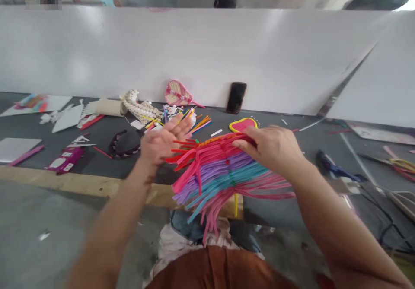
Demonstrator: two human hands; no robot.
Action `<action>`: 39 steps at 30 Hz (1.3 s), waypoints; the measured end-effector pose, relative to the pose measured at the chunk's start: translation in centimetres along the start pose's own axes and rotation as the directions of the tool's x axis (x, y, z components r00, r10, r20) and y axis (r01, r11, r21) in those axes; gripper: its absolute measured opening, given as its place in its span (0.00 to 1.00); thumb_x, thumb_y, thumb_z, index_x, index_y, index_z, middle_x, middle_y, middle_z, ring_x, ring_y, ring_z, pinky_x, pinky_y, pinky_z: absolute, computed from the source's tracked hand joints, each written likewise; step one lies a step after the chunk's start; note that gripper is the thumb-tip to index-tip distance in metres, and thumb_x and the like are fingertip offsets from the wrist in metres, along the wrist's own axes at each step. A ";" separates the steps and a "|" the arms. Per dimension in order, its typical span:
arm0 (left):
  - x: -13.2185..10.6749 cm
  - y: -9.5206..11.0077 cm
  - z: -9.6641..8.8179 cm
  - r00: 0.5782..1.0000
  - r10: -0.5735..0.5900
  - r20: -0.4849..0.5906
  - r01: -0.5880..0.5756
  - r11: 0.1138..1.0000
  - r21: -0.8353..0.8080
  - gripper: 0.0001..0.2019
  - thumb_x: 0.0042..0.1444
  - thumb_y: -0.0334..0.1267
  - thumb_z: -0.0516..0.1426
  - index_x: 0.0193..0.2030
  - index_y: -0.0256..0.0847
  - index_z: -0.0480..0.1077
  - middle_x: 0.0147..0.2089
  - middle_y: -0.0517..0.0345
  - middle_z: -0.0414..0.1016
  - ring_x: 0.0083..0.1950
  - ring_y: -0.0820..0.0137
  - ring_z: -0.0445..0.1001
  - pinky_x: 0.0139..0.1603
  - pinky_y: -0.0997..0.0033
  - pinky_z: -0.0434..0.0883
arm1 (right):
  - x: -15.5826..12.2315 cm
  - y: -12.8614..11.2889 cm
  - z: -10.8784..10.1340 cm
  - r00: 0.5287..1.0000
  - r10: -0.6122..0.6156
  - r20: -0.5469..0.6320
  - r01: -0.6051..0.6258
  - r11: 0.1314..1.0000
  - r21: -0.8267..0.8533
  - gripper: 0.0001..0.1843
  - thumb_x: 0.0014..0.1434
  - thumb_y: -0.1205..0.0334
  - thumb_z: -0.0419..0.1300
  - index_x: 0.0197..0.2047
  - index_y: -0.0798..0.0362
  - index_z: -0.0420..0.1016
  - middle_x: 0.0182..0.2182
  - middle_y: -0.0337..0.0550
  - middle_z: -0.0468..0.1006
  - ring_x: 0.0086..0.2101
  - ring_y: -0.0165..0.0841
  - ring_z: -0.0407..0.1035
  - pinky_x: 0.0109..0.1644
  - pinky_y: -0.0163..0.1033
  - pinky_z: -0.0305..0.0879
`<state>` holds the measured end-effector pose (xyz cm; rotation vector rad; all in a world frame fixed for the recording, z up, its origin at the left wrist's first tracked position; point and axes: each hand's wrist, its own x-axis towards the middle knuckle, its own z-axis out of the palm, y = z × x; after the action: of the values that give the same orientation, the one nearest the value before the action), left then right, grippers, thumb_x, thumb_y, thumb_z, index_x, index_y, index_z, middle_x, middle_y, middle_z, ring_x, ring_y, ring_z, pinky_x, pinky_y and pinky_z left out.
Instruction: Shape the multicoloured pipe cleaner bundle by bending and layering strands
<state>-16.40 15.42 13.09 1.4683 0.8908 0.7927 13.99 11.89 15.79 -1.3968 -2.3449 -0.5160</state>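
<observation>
My right hand point(274, 146) pinches the upper right part of a wide bundle of pipe cleaners point(223, 170). The rows run from red and orange at the top through pink, purple and teal to a lower pink row, joined along a line down the middle. Loose ends fan out to the left and droop over the table's front edge. My left hand point(167, 140) is slightly blurred, with its fingers stretched out, just beside the red tips at the bundle's upper left. Behind it lie loose coloured pipe cleaners point(202, 123).
A phone point(236, 97) leans on the white partition point(194, 51). Nearby are a pink and yellow shape point(243, 125), a pink fan-shaped piece point(177, 93), a dark headband point(116, 144) and a purple box point(65, 160). Scissors point(376, 159) and cables point(382, 215) lie at right.
</observation>
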 end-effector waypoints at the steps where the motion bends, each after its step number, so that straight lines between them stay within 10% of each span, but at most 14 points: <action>1: 0.8 0.6 -0.4 0.999 0.048 0.009 -0.048 0.999 -0.016 0.36 0.61 0.56 0.55 0.71 0.43 0.53 0.75 0.50 0.50 0.74 0.53 0.52 0.70 0.48 0.55 | 0.1 -0.2 0.1 1.000 -0.028 0.003 0.028 0.999 -0.020 0.35 0.69 0.36 0.40 0.29 0.52 0.74 0.18 0.43 0.74 0.21 0.33 0.65 0.29 0.39 0.46; 6: 3.9 4.4 0.9 0.941 -0.045 0.336 -0.089 0.924 0.373 0.50 0.43 0.47 0.70 0.72 0.42 0.53 0.73 0.47 0.56 0.75 0.52 0.48 0.71 0.59 0.52 | 1.9 -2.0 1.9 0.982 -0.187 -0.006 0.187 0.982 -0.006 0.29 0.70 0.41 0.45 0.32 0.54 0.75 0.22 0.45 0.79 0.24 0.34 0.70 0.34 0.40 0.54; 10: 5.9 4.2 3.3 0.837 -0.244 0.490 -0.038 0.867 0.497 0.27 0.42 0.45 0.70 0.49 0.37 0.74 0.47 0.55 0.80 0.54 0.56 0.74 0.57 0.62 0.67 | 3.0 -1.8 2.1 0.960 -0.273 -0.065 0.280 0.949 0.148 0.24 0.71 0.48 0.47 0.39 0.54 0.78 0.28 0.46 0.82 0.32 0.36 0.75 0.39 0.40 0.64; 14: 6.5 1.7 3.1 0.780 -0.370 0.504 0.259 0.925 0.277 0.20 0.43 0.42 0.70 0.44 0.39 0.76 0.39 0.60 0.81 0.41 0.64 0.78 0.48 0.64 0.72 | 0.7 -1.6 -0.6 0.938 0.002 -0.346 0.128 0.927 0.353 0.18 0.71 0.63 0.48 0.58 0.51 0.73 0.54 0.51 0.78 0.57 0.42 0.70 0.58 0.50 0.68; 16: 6.4 0.9 2.7 0.759 -0.403 0.511 0.380 0.912 0.155 0.25 0.42 0.41 0.71 0.48 0.41 0.75 0.41 0.59 0.82 0.41 0.65 0.78 0.48 0.64 0.73 | -1.4 -3.2 -1.8 0.844 0.196 -0.498 0.044 0.902 0.429 0.22 0.68 0.70 0.49 0.62 0.48 0.70 0.57 0.50 0.75 0.62 0.42 0.65 0.65 0.55 0.62; 18: 6.2 0.6 2.5 0.744 -0.417 0.522 0.437 0.895 0.092 0.25 0.41 0.41 0.72 0.47 0.40 0.75 0.39 0.60 0.82 0.39 0.67 0.78 0.48 0.64 0.73 | -3.3 -5.6 -1.5 0.849 0.183 -0.495 0.132 0.834 0.535 0.25 0.68 0.72 0.49 0.64 0.44 0.67 0.58 0.46 0.75 0.61 0.40 0.66 0.65 0.54 0.65; 22: 6.0 0.5 3.1 0.759 -0.370 0.536 0.414 0.909 0.041 0.17 0.41 0.38 0.71 0.38 0.38 0.76 0.31 0.64 0.79 0.36 0.71 0.76 0.47 0.69 0.71 | -4.2 -9.1 3.3 0.915 -0.230 -0.332 0.356 0.847 0.394 0.22 0.68 0.65 0.52 0.63 0.56 0.68 0.58 0.51 0.76 0.67 0.42 0.57 0.69 0.51 0.60; 28: 5.6 -0.1 4.3 0.809 -0.313 0.497 0.252 0.949 0.187 0.06 0.45 0.34 0.66 0.28 0.37 0.73 0.25 0.67 0.71 0.28 0.76 0.67 0.32 0.76 0.66 | -2.6 -6.7 8.1 0.952 -0.017 -0.307 0.116 0.945 0.306 0.40 0.67 0.48 0.55 0.73 0.61 0.48 0.65 0.62 0.66 0.70 0.49 0.47 0.72 0.63 0.43; 39: 5.5 -0.6 5.3 0.795 -0.204 0.572 0.125 0.977 0.176 0.14 0.51 0.38 0.62 0.22 0.37 0.63 0.22 0.67 0.60 0.24 0.79 0.57 0.26 0.78 0.58 | -3.9 -6.4 9.9 0.979 0.086 -0.182 0.074 0.687 0.723 0.43 0.64 0.45 0.58 0.74 0.50 0.46 0.64 0.57 0.68 0.64 0.45 0.62 0.65 0.54 0.64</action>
<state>-9.23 17.76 11.96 1.5934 0.5820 0.1164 8.88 10.88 4.51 -0.9023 -2.0070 0.2776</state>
